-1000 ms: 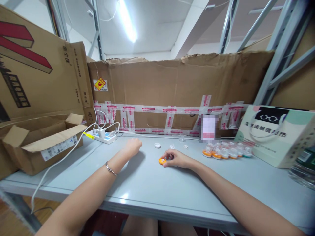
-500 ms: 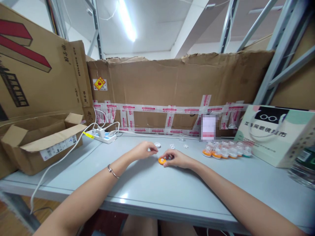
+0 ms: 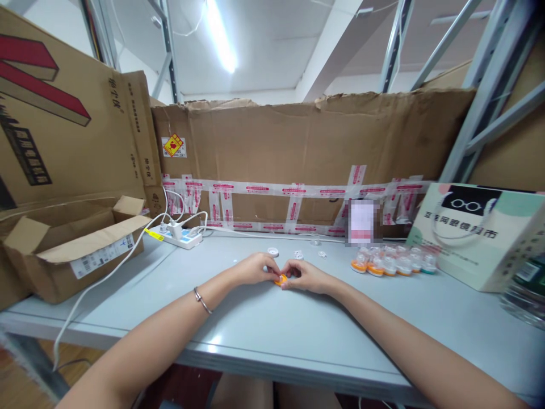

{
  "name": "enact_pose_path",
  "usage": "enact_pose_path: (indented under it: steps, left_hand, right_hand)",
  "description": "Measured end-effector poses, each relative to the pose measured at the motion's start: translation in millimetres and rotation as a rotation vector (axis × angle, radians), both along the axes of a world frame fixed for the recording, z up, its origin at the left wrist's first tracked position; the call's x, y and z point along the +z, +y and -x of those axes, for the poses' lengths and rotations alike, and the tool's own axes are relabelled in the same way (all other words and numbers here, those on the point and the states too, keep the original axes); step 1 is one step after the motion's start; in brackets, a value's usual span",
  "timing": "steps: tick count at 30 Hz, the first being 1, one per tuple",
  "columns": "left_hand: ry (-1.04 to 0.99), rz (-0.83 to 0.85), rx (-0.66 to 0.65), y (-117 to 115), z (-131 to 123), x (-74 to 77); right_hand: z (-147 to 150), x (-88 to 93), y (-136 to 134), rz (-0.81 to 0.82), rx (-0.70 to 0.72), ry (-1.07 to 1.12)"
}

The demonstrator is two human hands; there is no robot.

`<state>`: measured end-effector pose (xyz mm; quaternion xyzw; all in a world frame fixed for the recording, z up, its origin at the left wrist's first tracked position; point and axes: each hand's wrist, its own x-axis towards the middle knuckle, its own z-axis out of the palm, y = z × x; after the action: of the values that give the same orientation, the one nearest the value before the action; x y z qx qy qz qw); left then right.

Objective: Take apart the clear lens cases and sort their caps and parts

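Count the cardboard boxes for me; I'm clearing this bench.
3: a big printed cardboard box standing at far left, a small open cardboard box on the table below it, a taped flattened cardboard box along the back. Others may be hidden.

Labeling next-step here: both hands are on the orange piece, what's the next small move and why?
Probably lift the orange piece slightly off the table. The left hand and right hand pinch it from either side while it sits low on the surface, which leaves the fingers little room to work it.
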<state>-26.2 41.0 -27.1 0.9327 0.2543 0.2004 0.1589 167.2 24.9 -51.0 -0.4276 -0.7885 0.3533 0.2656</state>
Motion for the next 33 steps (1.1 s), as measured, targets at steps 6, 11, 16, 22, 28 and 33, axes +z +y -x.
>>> enact_pose_path:
  steps: [6, 11, 16, 22, 28, 33]
  left_hand:
    - [0.07, -0.005, 0.004, 4.7, -2.8, 1.5]
    - [0.164, -0.1, -0.042, 4.6, -4.3, 5.7]
    - [0.216, -0.224, -0.145, 4.6, -3.2, 7.1]
    - [0.405, -0.538, -0.196, 0.4, -1.0, 7.7]
    - [0.392, -0.621, -0.213, -1.7, 0.2, 4.5]
    - [0.355, -0.548, -0.212, 0.1, -0.2, 4.7]
  right_hand:
    - [-0.8, 3.1, 1.6, -0.018, 0.082, -0.034]
    - [-0.8, 4.4, 2.9, -0.073, 0.096, -0.078]
    - [-2.0, 2.9, 4.8, -0.083, 0.1, -0.096]
    - [-5.0, 1.7, 5.9, -0.094, 0.12, -0.085]
    - [-5.7, 0.2, 6.5, -0.062, 0.126, -0.047]
    - [-5.2, 0.5, 6.1, -0.051, 0.112, -0.034]
